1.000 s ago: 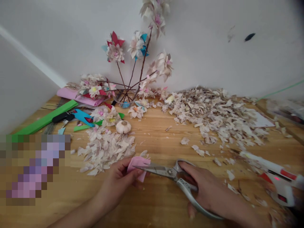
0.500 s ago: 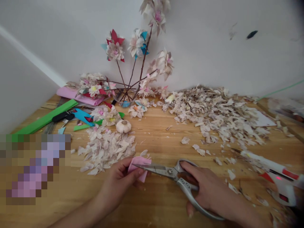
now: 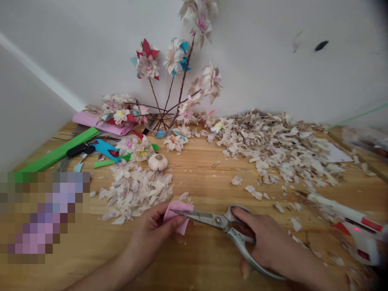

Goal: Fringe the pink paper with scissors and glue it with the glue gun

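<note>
Between the thumb and fingers of my left hand (image 3: 157, 228) is a small folded piece of pink crepe paper (image 3: 177, 208); I cannot tell from its look whether it is paper or cloth for sure. My right hand (image 3: 266, 238) grips the handles of metal scissors (image 3: 222, 221). The blades point left and lie across the pink piece, close to my left thumb. Just beyond my left hand spreads a small heap of pale dry garlic skins (image 3: 142, 192). A whole garlic bulb (image 3: 158, 162) sits at the heap's far right edge.
A glass bowl (image 3: 159, 131) holds twig stems with handmade flowers (image 3: 147, 66). A large pile of dry skins (image 3: 273, 145) lies back right. At right rests a white glue gun (image 3: 360, 230) with a red light. Green paper (image 3: 57, 150) and a blurred patch are at left.
Hardly anything differs. The scissors and my right hand have shifted very slightly to the right, and the blades still lie across the pink piece.
</note>
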`<state>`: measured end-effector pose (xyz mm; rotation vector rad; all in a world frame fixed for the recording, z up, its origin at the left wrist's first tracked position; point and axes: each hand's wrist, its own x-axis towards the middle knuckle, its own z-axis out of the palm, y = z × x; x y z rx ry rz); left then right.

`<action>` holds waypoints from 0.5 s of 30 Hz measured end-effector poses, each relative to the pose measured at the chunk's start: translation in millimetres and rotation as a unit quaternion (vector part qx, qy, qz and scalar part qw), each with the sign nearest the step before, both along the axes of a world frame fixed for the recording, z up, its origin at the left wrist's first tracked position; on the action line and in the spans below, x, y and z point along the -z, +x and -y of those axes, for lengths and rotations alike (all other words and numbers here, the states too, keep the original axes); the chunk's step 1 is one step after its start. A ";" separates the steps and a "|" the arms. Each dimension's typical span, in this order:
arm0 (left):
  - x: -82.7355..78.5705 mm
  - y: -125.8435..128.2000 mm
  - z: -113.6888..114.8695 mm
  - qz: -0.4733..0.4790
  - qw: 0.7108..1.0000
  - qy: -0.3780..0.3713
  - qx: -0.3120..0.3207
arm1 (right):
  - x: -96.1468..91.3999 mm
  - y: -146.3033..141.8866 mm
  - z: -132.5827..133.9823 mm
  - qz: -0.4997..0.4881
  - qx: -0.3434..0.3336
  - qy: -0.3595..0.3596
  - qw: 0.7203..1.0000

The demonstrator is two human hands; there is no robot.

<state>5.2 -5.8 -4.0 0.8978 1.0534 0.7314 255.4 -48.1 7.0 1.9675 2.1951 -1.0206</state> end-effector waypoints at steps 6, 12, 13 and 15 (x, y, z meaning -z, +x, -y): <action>-2.0 0.4 -0.3 -0.015 0.999 0.019 -0.022 | -4.5 -1.4 -0.6 -0.021 0.005 -0.025 0.999; 1.5 -0.3 3.3 -0.012 0.999 0.033 -0.012 | -4.3 -2.5 -2.3 -0.016 0.004 -0.023 1.000; 1.9 -0.4 3.7 -0.006 0.999 0.034 -0.011 | -4.2 -2.6 -2.6 -0.018 0.003 -0.022 1.000; 2.2 -0.5 4.2 0.004 0.999 0.034 -0.007 | -3.9 -2.8 -3.0 -0.022 0.005 -0.020 1.000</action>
